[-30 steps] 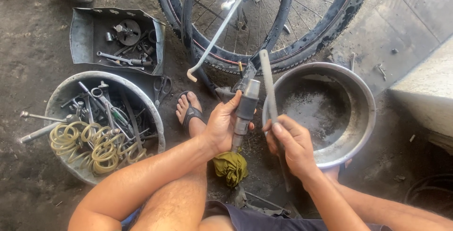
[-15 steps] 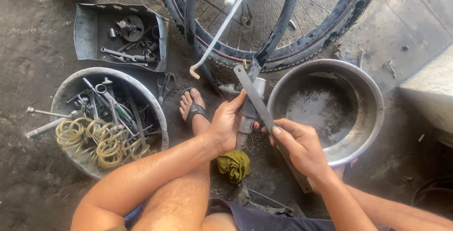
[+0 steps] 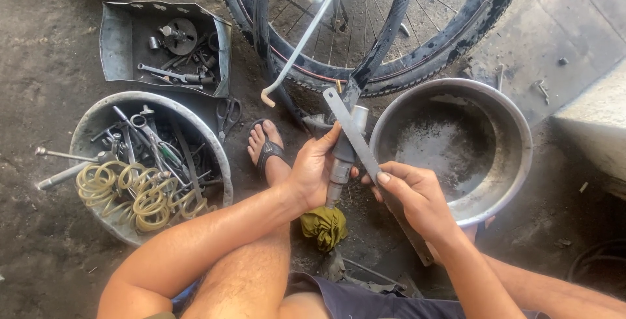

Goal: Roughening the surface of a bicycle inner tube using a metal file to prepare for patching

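Observation:
My left hand [image 3: 315,170] grips a short grey metal tube [image 3: 341,156] and holds it upright over the ground, just in front of a bicycle wheel [image 3: 417,52]. My right hand [image 3: 412,196] holds a long flat metal file [image 3: 355,138] that lies slantwise across the tube, its tip pointing up and to the left. The file's lower end sticks out below my right wrist. My foot in a sandal [image 3: 266,146] rests on the ground left of the tube.
A round metal basin [image 3: 515,130] stands to the right. A round tub [image 3: 91,123] at left holds tools and coiled yellow hose. A dented metal tray [image 3: 117,39] with parts lies behind it. Scissors [image 3: 228,114] and a green rag [image 3: 324,226] lie on the dirt floor.
The file has tilted from nearly upright to a slant across the tube, its tip swinging left. My left hand still holds the tube in the same place.

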